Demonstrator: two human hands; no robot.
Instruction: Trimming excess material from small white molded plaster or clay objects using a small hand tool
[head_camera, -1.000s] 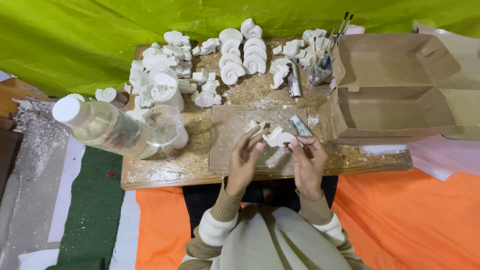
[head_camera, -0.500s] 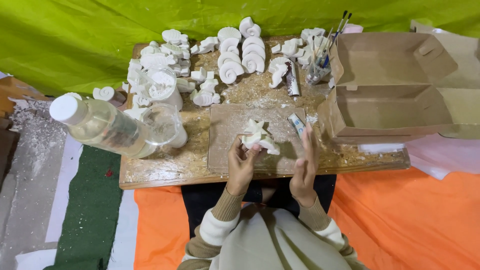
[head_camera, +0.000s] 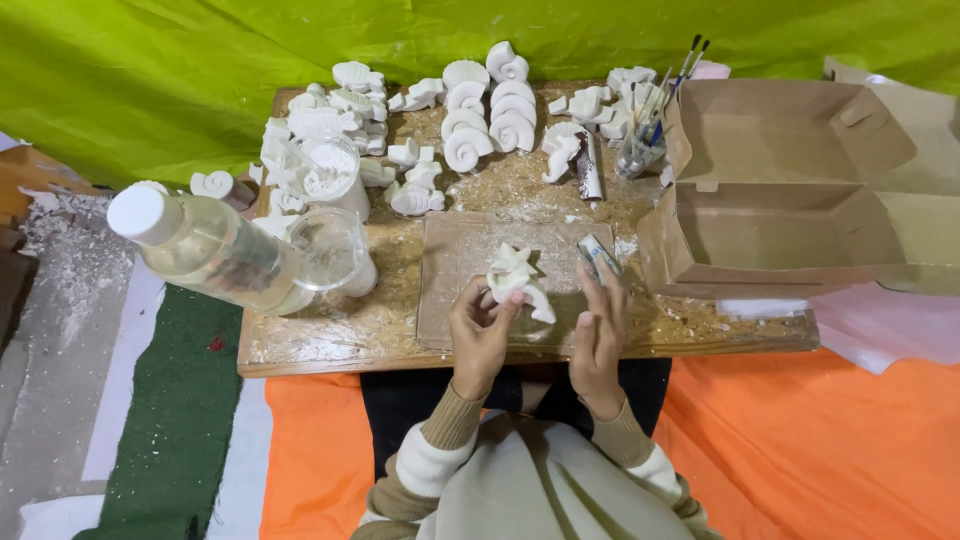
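Here, line by line:
Left hand (head_camera: 480, 335): my fingers are closed on a white plaster cast (head_camera: 518, 285), pinching its lower edge, and it stands just above my fingertips.
Cast: pale, star-topped with a curved foot; it sits over the brown mat (head_camera: 450, 290), between my two hands.
Right hand (head_camera: 598, 335): fingers stretched up and loosely open, their tips at a small grey block (head_camera: 597, 255); it may be sandpaper, and I cannot tell whether I grip it or only touch it.
Beyond my fingertips: rows of white shell casts (head_camera: 480, 125) on the table (head_camera: 330, 350), with a jar of brushes (head_camera: 640, 150) further right.
Left of my left hand: a clear bottle (head_camera: 210, 250) lying tilted beside a plastic cup (head_camera: 335, 250).
Right of my right hand: an open cardboard box (head_camera: 790, 200), well apart from the cast.
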